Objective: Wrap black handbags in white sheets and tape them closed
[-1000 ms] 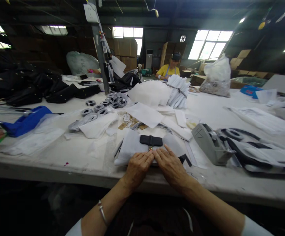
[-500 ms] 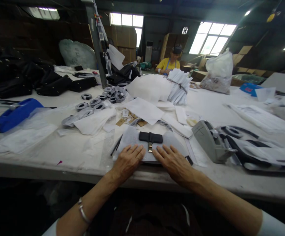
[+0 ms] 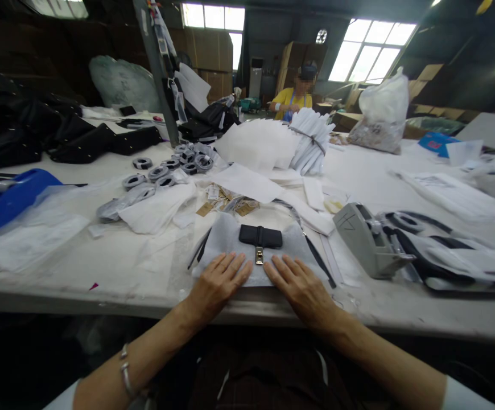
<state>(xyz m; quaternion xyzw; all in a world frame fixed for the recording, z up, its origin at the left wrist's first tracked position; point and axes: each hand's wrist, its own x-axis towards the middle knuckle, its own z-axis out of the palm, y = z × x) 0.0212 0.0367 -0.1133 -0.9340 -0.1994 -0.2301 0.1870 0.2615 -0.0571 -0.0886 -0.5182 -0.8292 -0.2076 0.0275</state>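
A handbag (image 3: 291, 239) lies before me at the table's front edge, its front covered by thin white wrapping. Its black strap tab (image 3: 260, 236) and gold clasp (image 3: 259, 255) stay uncovered in the middle. My left hand (image 3: 218, 280) rests flat on the wrapping to the left of the clasp, fingers stretched out. Mirroring it on the right, my right hand (image 3: 297, 283) presses flat with its fingers spread. Dark bag edges show at both sides, and the handle arches behind. Neither hand grips anything.
A grey tape dispenser (image 3: 369, 242) stands right of the bag, beside another wrapped black bag (image 3: 448, 256). Behind lie tan tags (image 3: 244, 208), wrapped rolls (image 3: 170, 164) and white sheets (image 3: 256, 142). A blue dispenser (image 3: 12, 196) sits left; a person in yellow (image 3: 292, 99) works across the table.
Both hands stay flat on the bag, shifted slightly toward the front edge. The wrapping now covers the bag's lower front, where a dark strip showed. The camera view has moved slightly.
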